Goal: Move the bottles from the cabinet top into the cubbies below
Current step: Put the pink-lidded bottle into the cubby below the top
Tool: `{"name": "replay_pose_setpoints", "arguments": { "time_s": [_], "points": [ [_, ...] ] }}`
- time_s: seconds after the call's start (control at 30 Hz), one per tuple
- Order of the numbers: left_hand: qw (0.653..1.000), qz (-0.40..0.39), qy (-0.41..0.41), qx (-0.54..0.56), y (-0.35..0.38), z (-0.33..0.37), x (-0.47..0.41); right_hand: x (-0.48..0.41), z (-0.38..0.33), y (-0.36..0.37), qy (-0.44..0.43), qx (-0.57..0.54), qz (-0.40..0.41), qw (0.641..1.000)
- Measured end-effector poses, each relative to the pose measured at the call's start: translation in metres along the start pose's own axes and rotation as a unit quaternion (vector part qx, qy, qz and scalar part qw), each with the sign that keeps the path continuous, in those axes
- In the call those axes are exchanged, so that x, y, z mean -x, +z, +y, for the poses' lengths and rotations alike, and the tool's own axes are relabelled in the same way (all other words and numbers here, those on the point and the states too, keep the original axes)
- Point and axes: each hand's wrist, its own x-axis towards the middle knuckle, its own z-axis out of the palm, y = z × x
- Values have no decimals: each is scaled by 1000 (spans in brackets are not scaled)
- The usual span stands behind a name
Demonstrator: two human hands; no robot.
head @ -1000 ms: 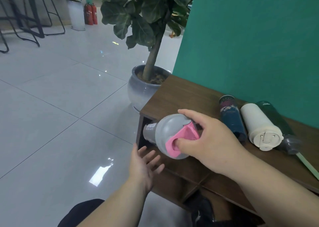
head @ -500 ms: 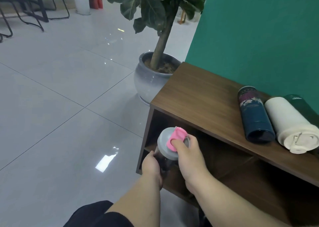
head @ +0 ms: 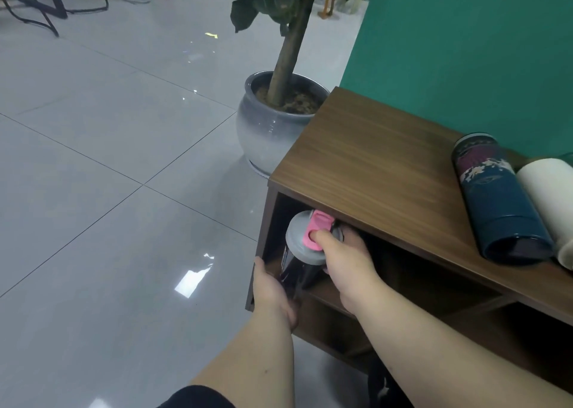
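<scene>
A dark shaker bottle (head: pixel 297 252) with a grey lid and pink flip cap stands upright at the mouth of the upper left cubby of the brown cabinet (head: pixel 372 165). My right hand (head: pixel 344 262) grips its lid, thumb on the pink cap. My left hand (head: pixel 273 293) holds the bottle's lower body at the cubby's left edge. On the cabinet top a dark blue patterned bottle (head: pixel 496 209) lies on its side, and a cream bottle (head: pixel 548 203) lies right beside it, cut off by the frame edge.
A large potted plant in a grey ceramic pot (head: pixel 269 128) stands on the tiled floor just left of the cabinet. A green wall (head: pixel 465 51) backs the cabinet. Black chair legs (head: pixel 37 7) stand far off at the upper left.
The shaker bottle has come down from the cabinet top into the mouth of the upper left cubby. My left hand, open before, now holds its lower body.
</scene>
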Motion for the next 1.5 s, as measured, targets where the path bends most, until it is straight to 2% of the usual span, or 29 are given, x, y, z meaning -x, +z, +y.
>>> {"name": "replay_pose_setpoints", "arguments": {
  "time_s": [0.1, 0.57, 0.87, 0.97, 1.03, 1.13, 1.2, 1.27, 1.37, 1.43, 1.5],
  "points": [
    [1000, -18, 2, 9, 5, 0, 2, -8, 6, 2, 4, 10, -4, 1000],
    [999, -4, 45, 9, 11, -5, 5, -25, 9, 0, 15, 10, 4, 1000],
    [998, -5, 50, -27, 0, -8, 5, -9, 3, 0, 8, -82, 16, 996],
    [994, 54, 39, -86, -3, -12, 10, 15, 6, -14, 9, -54, 16, 998],
    [987, 67, 41, -139, 0, -17, 25, 40, 10, -29, -5, -7, -6, 1000],
    [980, 1, 15, -200, 12, -30, 52, 79, 11, -59, -46, 60, -37, 996],
    [975, -22, -2, -220, 22, -39, 70, 104, -3, -82, -104, 84, -14, 991],
    [968, -40, -8, -247, 34, -47, 92, 124, -24, -107, -210, 115, 61, 969],
    [962, -83, -24, -260, 40, -54, 111, 129, -57, -141, -338, 287, 209, 872],
    [959, -99, -11, -266, 39, -55, 121, 112, -73, -160, -316, 386, 266, 825],
    [957, -98, 0, -272, 33, -56, 126, 89, -81, -170, -233, 447, 276, 818]
  ]
}}
